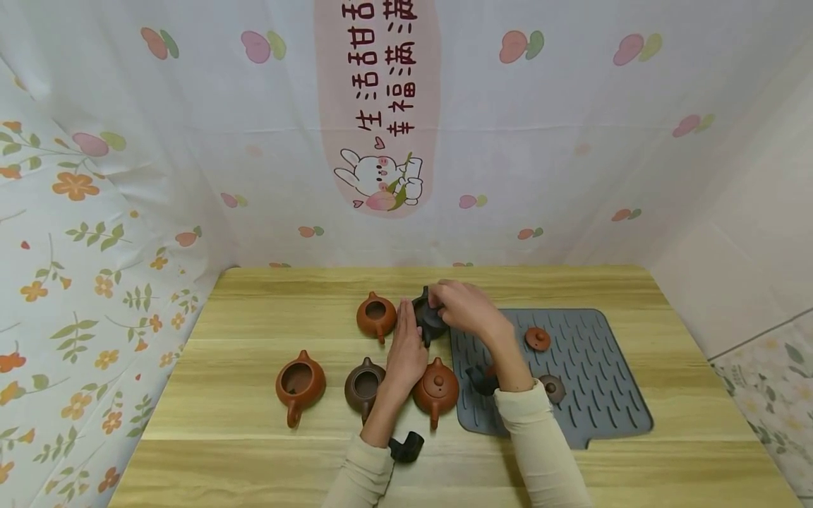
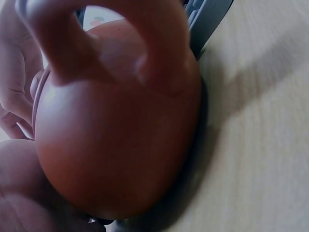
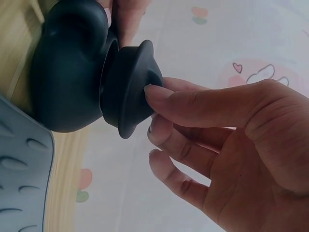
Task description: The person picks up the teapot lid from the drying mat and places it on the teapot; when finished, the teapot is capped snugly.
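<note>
My right hand (image 1: 466, 305) pinches the knob of a black teapot lid (image 3: 133, 89) between thumb and fingertips. In the right wrist view, that lid stands at the mouth of the black teapot (image 3: 70, 72), its rim still outside the opening. On the pot's left side my left hand (image 1: 406, 353) lies with straight fingers by the pot body; whether it presses cannot be told. Close under the left wrist camera is a lidded orange teapot (image 2: 116, 140), seen also beside the left hand in the head view.
Lidless pots stand to the left: a small orange teapot (image 1: 368, 322), a dark brown teapot (image 1: 356, 388) and a larger orange teapot (image 1: 314, 384). A grey ribbed mat (image 1: 603, 374) at right bears an orange lid (image 1: 538, 339) and a brown lid (image 1: 554, 388), partly behind the right sleeve.
</note>
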### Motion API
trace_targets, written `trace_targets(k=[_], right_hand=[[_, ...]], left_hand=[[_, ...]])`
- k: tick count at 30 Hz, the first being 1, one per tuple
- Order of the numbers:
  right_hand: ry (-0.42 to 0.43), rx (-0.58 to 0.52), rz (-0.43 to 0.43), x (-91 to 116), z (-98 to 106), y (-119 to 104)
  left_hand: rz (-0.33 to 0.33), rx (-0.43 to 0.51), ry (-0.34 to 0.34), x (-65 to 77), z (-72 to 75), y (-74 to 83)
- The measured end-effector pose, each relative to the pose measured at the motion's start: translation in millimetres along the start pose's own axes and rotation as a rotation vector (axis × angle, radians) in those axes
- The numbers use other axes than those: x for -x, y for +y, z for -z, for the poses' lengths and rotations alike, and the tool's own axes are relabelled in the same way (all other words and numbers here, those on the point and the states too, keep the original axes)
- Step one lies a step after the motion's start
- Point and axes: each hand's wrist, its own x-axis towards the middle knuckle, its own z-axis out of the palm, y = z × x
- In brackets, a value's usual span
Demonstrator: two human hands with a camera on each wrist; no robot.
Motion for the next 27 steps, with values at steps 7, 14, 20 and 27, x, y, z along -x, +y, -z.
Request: trace_targets(k=[7, 14, 20, 27], right_hand=[[-0.019, 0.005, -0.007, -7.1, -1.9, -1.1], [-0.019, 0.001, -0.007, -14.4, -4.7, -0.8], [-0.017, -0.002, -0.003, -19.1, -6.5, 1.1], [-0.029, -0.006, -0.015, -24.4, -7.0, 1.2]], left_hand=[[-0.022, 0.038, 0.017, 2.9, -3.0, -6.7], [0.009, 0.016, -0.006, 0.8, -1.4, -4.3], [0.015, 0.017, -0.008, -0.4, -0.8, -3.3], [0.011, 0.03, 0.001, 1.1, -2.9, -4.3]])
